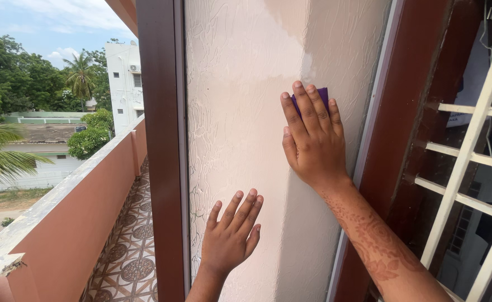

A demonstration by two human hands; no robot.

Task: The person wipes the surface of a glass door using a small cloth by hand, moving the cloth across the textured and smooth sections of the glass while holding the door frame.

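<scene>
My right hand (312, 137) presses flat against a frosted, textured glass pane (240, 89), with a purple cloth (322, 93) under its fingers; only the cloth's top edge shows. My left hand (232, 235) rests lower on the same pane, palm flat, fingers together and pointing up, holding nothing. The pane stands in a dark red-brown frame (159, 140). The patch of glass around and left of the right hand looks smoother and paler than the rest.
A balcony with patterned floor tiles (131, 246) and a salmon parapet wall (72, 218) runs along the left. A white metal grille (469, 162) and a brown frame (402, 112) stand to the right. Trees and buildings lie beyond.
</scene>
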